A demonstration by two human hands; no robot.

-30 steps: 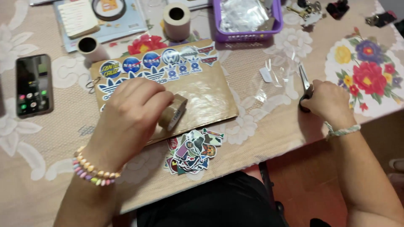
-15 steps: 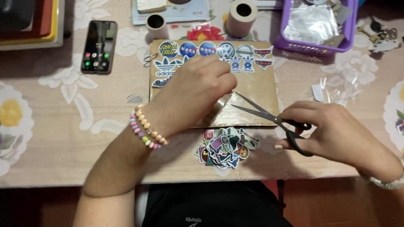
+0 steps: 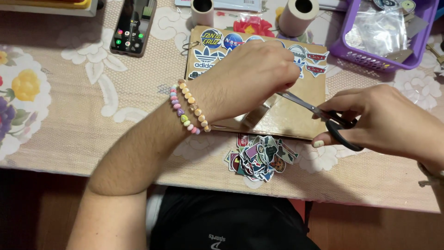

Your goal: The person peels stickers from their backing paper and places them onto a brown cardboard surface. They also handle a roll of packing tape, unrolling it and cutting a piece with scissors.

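Holding black scissors in right hand, fingers clamped in the loops, blades pointing left toward left hand. Pinching shiny tape over the brown sticker board on the bench.

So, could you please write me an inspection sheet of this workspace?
Surface: table under beige floral cloth.
Job's things: brown sticker-covered notebook; scissors with blades over it; clear tape strip on the cover.
Clutter: loose sticker pile, phone, two paper rolls, purple basket.
Hands: left hand presses on the notebook; right hand holds the scissors.
Cables: nothing seen.
Surroundings: dark floor, person's black clothing.
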